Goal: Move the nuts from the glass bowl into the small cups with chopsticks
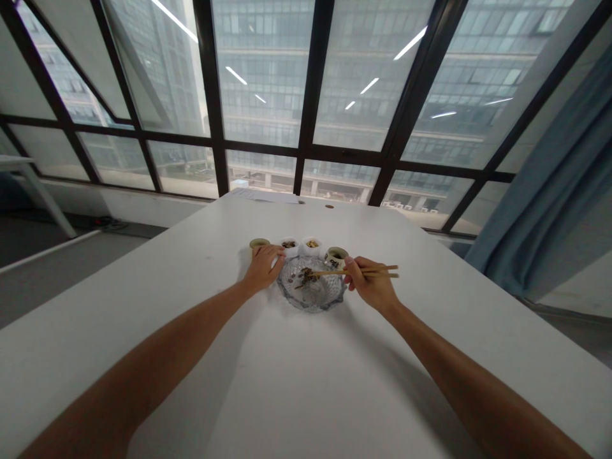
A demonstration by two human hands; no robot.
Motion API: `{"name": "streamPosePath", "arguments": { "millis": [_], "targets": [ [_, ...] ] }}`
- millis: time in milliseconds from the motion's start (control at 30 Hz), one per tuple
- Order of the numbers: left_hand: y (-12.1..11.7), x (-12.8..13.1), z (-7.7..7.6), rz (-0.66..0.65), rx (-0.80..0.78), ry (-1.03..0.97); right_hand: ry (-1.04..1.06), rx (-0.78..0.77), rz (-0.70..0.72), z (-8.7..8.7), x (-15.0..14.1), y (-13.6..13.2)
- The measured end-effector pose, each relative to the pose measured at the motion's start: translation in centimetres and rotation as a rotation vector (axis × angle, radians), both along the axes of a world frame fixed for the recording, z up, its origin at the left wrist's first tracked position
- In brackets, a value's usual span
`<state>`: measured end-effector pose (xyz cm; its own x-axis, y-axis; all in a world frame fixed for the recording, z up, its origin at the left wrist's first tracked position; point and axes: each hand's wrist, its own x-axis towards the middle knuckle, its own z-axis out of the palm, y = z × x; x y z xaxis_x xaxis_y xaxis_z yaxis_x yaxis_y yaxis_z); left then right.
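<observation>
Behind tall windows, on a white surface (306, 382), the right hand (370, 287) grips chopsticks (363, 272) over scraps left in the glass dish (312, 298), left hand (262, 268) fingers curled at its rim beside four small cups.

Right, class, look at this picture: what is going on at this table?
A person sits at a white table with both arms stretched forward. The right hand holds a pair of chopsticks, tips reaching over small dark bits lying in a glass dish. The left hand rests at the dish's left edge, its fingers near a small cup. Behind the dish stand two white bowls of bits and a patterned cup.
</observation>
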<state>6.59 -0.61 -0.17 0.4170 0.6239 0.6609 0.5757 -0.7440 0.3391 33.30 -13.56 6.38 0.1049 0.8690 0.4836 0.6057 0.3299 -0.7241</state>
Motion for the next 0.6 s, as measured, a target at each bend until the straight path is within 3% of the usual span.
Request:
{"name": "streamPosePath", "arguments": {
  "millis": [333,600],
  "targets": [
    [0.3,0.0,-0.2,-0.008,0.015,-0.009,0.062,-0.002,0.02,-0.3,0.2,0.3],
    [0.3,0.2,-0.4,-0.025,0.042,-0.035,0.57,-0.049,-0.03,-1.4,0.6,0.6]
  ]
}}
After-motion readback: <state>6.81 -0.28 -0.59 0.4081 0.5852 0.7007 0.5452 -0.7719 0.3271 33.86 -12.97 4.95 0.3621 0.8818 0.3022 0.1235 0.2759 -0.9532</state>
